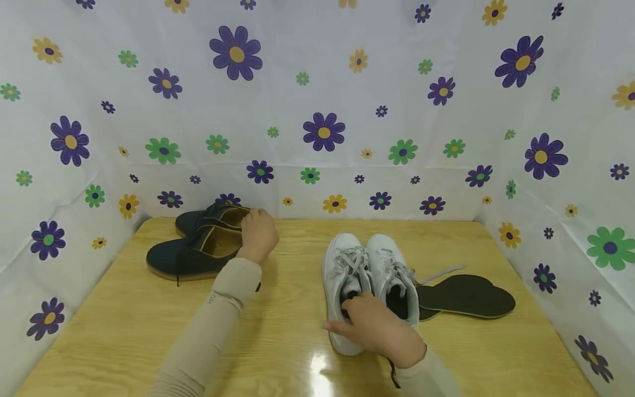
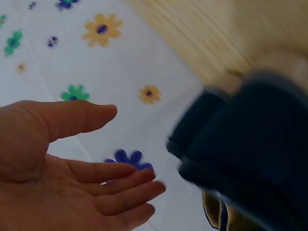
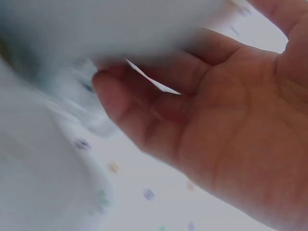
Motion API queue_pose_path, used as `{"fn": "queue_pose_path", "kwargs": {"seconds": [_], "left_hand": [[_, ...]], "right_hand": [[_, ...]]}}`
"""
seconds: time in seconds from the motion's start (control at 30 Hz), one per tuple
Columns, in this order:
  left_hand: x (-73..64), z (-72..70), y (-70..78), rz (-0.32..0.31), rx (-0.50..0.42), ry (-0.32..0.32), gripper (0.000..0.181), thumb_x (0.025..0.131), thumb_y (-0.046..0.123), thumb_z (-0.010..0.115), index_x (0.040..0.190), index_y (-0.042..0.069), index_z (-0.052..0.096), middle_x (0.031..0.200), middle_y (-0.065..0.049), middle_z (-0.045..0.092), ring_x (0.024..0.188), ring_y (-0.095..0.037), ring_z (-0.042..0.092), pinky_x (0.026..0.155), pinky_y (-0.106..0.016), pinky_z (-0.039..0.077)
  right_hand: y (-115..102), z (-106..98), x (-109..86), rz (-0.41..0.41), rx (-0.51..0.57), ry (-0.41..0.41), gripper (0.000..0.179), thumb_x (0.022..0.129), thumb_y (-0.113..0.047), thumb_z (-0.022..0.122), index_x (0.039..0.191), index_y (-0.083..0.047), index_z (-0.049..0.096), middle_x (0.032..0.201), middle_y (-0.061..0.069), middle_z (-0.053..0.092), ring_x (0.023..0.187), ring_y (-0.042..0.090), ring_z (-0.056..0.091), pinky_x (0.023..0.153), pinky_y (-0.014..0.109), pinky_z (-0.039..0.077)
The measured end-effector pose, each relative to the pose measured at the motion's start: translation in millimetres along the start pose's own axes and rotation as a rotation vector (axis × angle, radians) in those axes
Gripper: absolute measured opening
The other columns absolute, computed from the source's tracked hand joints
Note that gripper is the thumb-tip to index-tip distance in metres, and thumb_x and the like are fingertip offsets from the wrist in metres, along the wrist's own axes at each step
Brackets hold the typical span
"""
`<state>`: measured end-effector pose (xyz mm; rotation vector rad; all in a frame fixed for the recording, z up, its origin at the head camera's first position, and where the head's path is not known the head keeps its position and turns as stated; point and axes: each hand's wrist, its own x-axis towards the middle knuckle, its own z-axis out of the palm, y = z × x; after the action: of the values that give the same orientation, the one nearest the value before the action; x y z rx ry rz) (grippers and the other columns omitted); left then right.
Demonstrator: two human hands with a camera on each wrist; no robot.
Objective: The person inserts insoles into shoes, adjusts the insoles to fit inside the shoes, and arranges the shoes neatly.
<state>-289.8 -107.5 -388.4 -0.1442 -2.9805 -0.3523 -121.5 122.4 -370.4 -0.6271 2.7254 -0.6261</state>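
We see the left hand (image 1: 258,234) with fingers relaxed and unclenched beside the dark shoes (image 1: 195,248) near the table's (image 1: 124,320) far left corner. The right hand (image 1: 379,328) curls into the heel opening of the left white sneaker (image 1: 342,275) (toes pointing away), mid-table toward the near edge.

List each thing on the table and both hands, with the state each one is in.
Pair of dark navy lace-up shoes: upright on their soles, side by side, laces loose.
Pair of white lace-up sneakers: upright, side by side, laced.
Dark flat insoles: out of any shoe, lying flat on the wooden table.
Left hand: fingers straight, by the navy shoes' heels.
Right hand: fingers in the left sneaker's opening; grip unclear.
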Motion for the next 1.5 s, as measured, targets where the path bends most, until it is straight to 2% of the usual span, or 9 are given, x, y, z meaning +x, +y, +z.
{"fn": "queue_pose_path", "kwargs": {"seconds": [0.13,0.3,0.5,0.67,0.77,1.0,1.1,1.27,1.5], "left_hand": [[14.8,-3.7,-14.7,-0.080,0.084,-0.120,0.034,0.094,0.005,0.040,0.114,-0.017,0.056,0.112,-0.033,0.056,0.106,-0.047,0.054,0.095,-0.056,0.038],[24.3,4.1,-22.0,-0.116,0.102,-0.216,0.035,0.097,0.006,0.036,0.118,-0.014,0.056,0.117,-0.034,0.052,0.110,-0.048,0.051,0.097,-0.057,0.036],[30.7,22.7,-16.7,-0.104,0.158,-0.124,0.034,0.099,0.007,0.039,0.118,-0.019,0.048,0.115,-0.034,0.051,0.108,-0.044,0.051,0.095,-0.051,0.040],[21.6,33.0,-4.4,0.013,0.116,-0.034,0.047,0.090,0.010,0.056,0.124,-0.020,0.041,0.112,-0.036,0.055,0.102,-0.046,0.056,0.089,-0.051,0.047],[11.0,32.9,5.7,0.108,0.118,-0.046,0.054,0.086,0.015,0.065,0.123,-0.018,0.044,0.103,-0.032,0.060,0.093,-0.045,0.061,0.083,-0.051,0.050],[-23.1,24.6,26.7,0.265,0.091,-0.233,0.055,0.088,0.017,0.067,0.130,-0.009,0.043,0.086,-0.020,0.065,0.072,-0.032,0.065,0.067,-0.044,0.053],[-39.5,26.8,30.8,0.331,0.099,-0.240,0.056,0.090,0.019,0.068,0.133,-0.008,0.045,0.088,-0.018,0.067,0.073,-0.031,0.066,0.066,-0.043,0.054],[-63.3,35.3,32.2,0.424,0.186,-0.173,0.049,0.089,0.029,0.070,0.122,-0.003,0.056,0.090,-0.016,0.069,0.082,-0.030,0.068,0.078,-0.047,0.051],[-79.3,36.9,27.0,0.417,0.115,-0.183,0.043,0.086,0.025,0.073,0.121,0.004,0.058,0.099,-0.013,0.069,0.092,-0.030,0.066,0.086,-0.053,0.045]], "right_hand": [[-7,-29,-27.8,-0.093,0.145,0.120,0.050,0.097,-0.040,0.054,0.123,0.002,0.062,0.120,0.015,0.064,0.111,0.032,0.059,0.091,0.048,0.047],[-6,-49,-62.8,-0.103,0.201,0.370,0.044,0.098,-0.041,0.053,0.128,-0.010,0.061,0.125,0.003,0.062,0.119,0.024,0.056,0.096,0.047,0.045],[6,-52,-78.3,-0.138,0.177,0.595,0.028,0.094,-0.022,0.063,0.120,-0.013,0.067,0.107,-0.008,0.067,0.098,0.010,0.063,0.084,0.038,0.053],[12,-49,-78.9,-0.178,0.110,0.711,0.025,0.090,-0.015,0.067,0.115,-0.012,0.069,0.094,-0.013,0.066,0.088,0.005,0.061,0.078,0.035,0.054],[14,-50,-78.9,-0.178,0.112,0.731,0.025,0.090,-0.014,0.067,0.115,-0.012,0.069,0.097,-0.011,0.068,0.090,0.008,0.063,0.077,0.035,0.054],[21,-52,-81.2,-0.152,0.114,0.762,0.025,0.090,-0.010,0.068,0.115,-0.011,0.069,0.101,-0.006,0.070,0.093,0.015,0.066,0.078,0.040,0.054],[22,-52,-81.4,-0.154,0.114,0.766,0.025,0.089,-0.009,0.068,0.115,-0.011,0.069,0.100,-0.006,0.070,0.093,0.014,0.066,0.078,0.039,0.054],[21,-52,-79.5,-0.175,0.115,0.751,0.024,0.090,-0.009,0.067,0.113,-0.009,0.070,0.101,-0.004,0.070,0.092,0.014,0.066,0.077,0.040,0.054],[21,-52,-79.9,-0.180,0.103,0.757,0.024,0.089,-0.009,0.068,0.113,-0.009,0.070,0.100,-0.004,0.070,0.092,0.015,0.066,0.075,0.039,0.055]]}}
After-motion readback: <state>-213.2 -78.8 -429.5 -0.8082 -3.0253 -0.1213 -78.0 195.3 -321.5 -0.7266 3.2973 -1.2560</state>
